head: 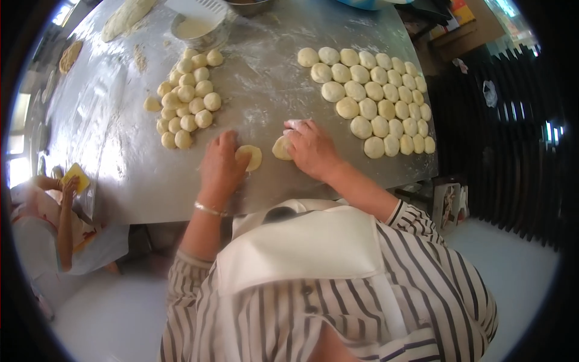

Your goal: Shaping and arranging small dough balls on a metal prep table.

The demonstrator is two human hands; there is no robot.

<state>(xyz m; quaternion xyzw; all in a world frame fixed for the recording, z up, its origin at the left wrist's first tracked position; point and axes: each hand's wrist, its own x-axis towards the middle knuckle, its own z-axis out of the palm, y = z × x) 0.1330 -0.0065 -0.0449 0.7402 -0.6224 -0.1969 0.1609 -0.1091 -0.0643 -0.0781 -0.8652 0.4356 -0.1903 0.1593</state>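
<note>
On the floured metal table [267, 190], my left hand [225, 163] rests with its thumb on a flattened dough round [251, 158]. My right hand [312, 147] has its fingers at the edge of a second dough round [281, 148], a little to the right; its fingertips are floury. Whether either hand grips its round cannot be told. Beyond my left hand lies a loose cluster of dough balls [186, 93]. To the right, slightly flattened dough balls [374, 91] stand in close rows. The undersides of both rounds are hidden.
A metal bowl of flour [194, 29] with a white slotted plastic tool [206, 7] over it stands beyond the dough balls. A large dough piece [126, 19] lies at the far left. Another person [63, 226] holds a yellow item [77, 178] by the table's left edge.
</note>
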